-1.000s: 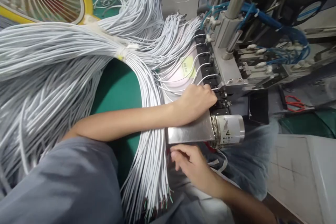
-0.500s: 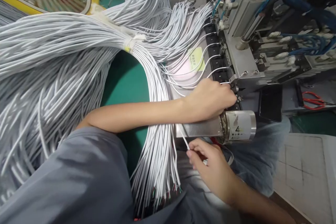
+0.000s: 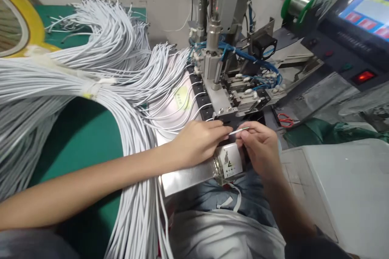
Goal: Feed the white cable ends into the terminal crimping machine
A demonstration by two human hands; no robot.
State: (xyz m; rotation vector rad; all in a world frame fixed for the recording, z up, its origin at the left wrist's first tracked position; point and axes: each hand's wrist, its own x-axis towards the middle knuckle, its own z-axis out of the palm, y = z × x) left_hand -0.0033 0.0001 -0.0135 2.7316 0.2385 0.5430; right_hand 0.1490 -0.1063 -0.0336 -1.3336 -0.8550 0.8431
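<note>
Between my two hands runs the end of a white cable [image 3: 236, 131], with a thin green wire at its tip. My left hand [image 3: 204, 139] lies over the front of the black fixture row and pinches the cable near its end. At the tip, the thumb and fingers of my right hand [image 3: 258, 143] are closed on the wires. Other white cables lead into the black fixtures [image 3: 204, 99] beside the metal machine [image 3: 219, 99]. A thick bundle of white cables [image 3: 133, 206] hangs under my left forearm.
A labelled metal cylinder [image 3: 232, 162] sits just below my hands. Red-handled pliers [image 3: 285, 120] lie at the right. A control panel [image 3: 361, 54] with a lit screen stands upper right, near a green wire spool [image 3: 299, 4]. A yellow-rimmed fan [image 3: 33, 20] is upper left.
The view has swung right and up. My right hand has risen from below the metal plate to meet my left hand at the fixtures, with a cable end now between them.
</note>
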